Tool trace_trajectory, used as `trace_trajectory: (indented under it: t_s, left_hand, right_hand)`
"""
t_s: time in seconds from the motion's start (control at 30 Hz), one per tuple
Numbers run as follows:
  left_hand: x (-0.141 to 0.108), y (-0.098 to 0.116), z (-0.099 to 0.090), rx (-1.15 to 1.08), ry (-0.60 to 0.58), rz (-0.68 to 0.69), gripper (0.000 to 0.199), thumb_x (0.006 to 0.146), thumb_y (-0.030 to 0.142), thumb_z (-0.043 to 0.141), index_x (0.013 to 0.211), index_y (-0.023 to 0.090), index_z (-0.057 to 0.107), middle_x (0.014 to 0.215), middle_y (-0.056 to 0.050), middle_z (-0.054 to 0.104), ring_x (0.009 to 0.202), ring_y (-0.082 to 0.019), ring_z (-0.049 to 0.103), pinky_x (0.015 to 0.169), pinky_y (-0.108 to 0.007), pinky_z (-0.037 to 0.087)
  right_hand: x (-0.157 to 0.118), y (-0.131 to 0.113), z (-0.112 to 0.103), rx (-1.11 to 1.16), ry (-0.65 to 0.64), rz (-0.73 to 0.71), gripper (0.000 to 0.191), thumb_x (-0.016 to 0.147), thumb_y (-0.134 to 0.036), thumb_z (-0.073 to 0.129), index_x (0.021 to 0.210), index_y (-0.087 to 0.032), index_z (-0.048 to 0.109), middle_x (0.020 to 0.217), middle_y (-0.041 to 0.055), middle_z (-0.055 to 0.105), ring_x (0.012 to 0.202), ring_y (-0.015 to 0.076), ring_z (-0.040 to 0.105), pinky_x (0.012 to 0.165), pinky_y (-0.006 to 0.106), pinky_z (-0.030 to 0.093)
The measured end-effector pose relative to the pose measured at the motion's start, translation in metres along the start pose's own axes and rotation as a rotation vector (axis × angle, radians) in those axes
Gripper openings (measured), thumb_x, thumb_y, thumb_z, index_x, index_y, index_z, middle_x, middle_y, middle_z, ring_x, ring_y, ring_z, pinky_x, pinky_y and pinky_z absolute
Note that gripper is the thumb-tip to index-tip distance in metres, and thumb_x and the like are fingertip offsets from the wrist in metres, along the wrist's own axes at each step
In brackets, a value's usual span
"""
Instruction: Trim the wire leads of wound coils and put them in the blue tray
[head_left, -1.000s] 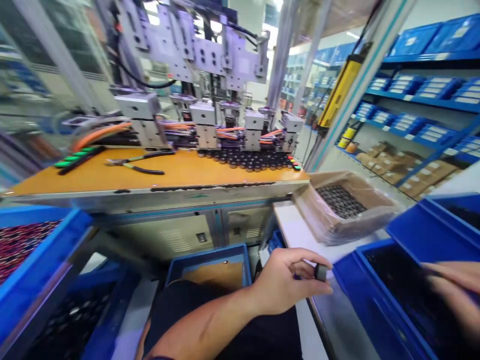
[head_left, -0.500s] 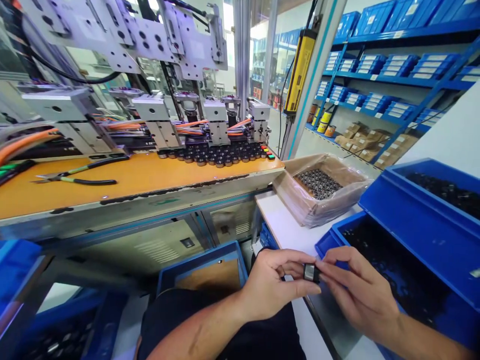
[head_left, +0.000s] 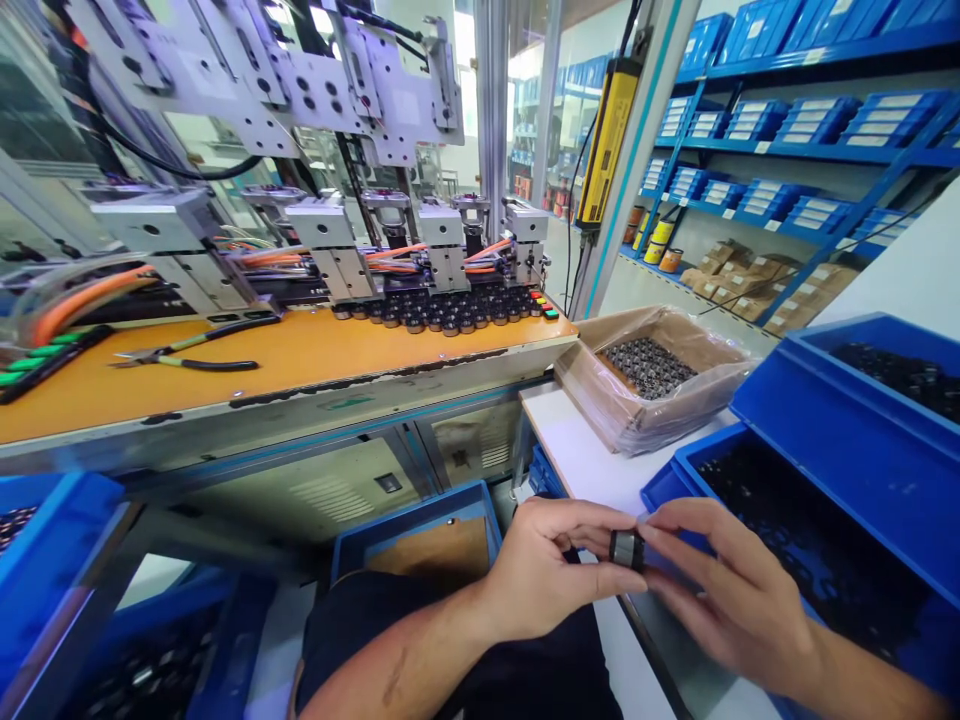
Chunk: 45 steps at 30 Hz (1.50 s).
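A small dark cylindrical metal part (head_left: 626, 549) is pinched between both grips at lower centre of the frame: left hand (head_left: 551, 575) fingertips pressed on its left side, right hand (head_left: 731, 595) fingertips on its right. It is held beside the blue plastic bin (head_left: 840, 470), above the white desk (head_left: 577, 455).

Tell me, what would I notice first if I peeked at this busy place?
Probably the two hands at the bottom: the left hand and right hand pinch a small dark ring part between them. Above stretches an orange worktop with a machine's metal blocks at its back edge. Blue bins of dark parts sit on the right.
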<state>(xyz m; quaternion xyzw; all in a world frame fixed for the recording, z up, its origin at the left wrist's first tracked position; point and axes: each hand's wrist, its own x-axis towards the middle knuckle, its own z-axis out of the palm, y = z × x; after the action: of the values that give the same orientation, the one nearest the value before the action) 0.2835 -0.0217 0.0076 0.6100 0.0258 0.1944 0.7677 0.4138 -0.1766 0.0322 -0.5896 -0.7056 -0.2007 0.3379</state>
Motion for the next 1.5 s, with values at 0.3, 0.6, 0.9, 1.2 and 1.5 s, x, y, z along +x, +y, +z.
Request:
trace_trajectory:
  t_s: [0.3,0.6,0.9,1.2,1.5]
  left_hand:
    - [-0.016,0.012,0.003,-0.116,0.018,-0.018,0.042,0.058,0.020,0.090,0.096,0.009,0.074,0.081,-0.009,0.079,0.073,-0.019,0.075,0.074,-0.028,0.063]
    - [-0.045,0.024,0.011,0.008,0.195,0.434,0.041,0.058,0.016,0.091,0.095,0.017,0.073,0.091,-0.008,0.078,0.083,-0.016,0.073,0.078,-0.023,0.059]
    - [-0.071,0.064,-0.041,0.517,0.014,0.823,0.044,0.060,0.027,0.089,0.102,0.020,0.076,0.083,-0.008,0.074,0.071,-0.015,0.071,0.066,-0.022,0.058]
    - [-0.114,0.060,-0.081,0.401,0.344,0.722,0.030,0.068,0.027,0.085,0.096,0.023,0.078,0.079,-0.006,0.074,0.071,-0.015,0.069,0.068,-0.024,0.056]
    - [-0.149,0.054,-0.128,-0.347,0.565,0.366,0.035,0.065,0.031,0.088,0.096,0.021,0.077,0.096,-0.005,0.066,0.086,-0.012,0.061,0.078,-0.023,0.050]
  right_hand:
    - [0.008,-0.014,-0.005,-0.154,0.029,-0.148,0.024,0.097,-0.013,0.059,0.120,-0.012,0.063,0.092,0.0101,0.064,0.081,0.0192,0.065,0.067,0.027,0.061]
    - [0.022,-0.056,0.005,-0.095,0.094,-0.148,0.028,0.096,-0.009,0.057,0.123,-0.004,0.058,0.101,0.0161,0.062,0.095,0.0237,0.063,0.079,0.036,0.060]
    - [0.047,-0.111,0.024,0.221,0.150,-0.006,0.026,0.091,0.001,0.054,0.113,-0.010,0.058,0.097,0.0111,0.063,0.094,0.0196,0.063,0.080,0.029,0.058]
    - [0.084,-0.124,0.077,0.338,0.045,-0.067,0.022,0.093,-0.004,0.057,0.114,-0.010,0.059,0.098,0.0110,0.062,0.096,0.0195,0.061,0.080,0.028,0.057]
    - [0.142,-0.132,0.166,0.519,0.050,-0.211,0.026,0.090,-0.001,0.058,0.114,-0.011,0.058,0.105,0.0112,0.059,0.104,0.0199,0.056,0.090,0.032,0.051]
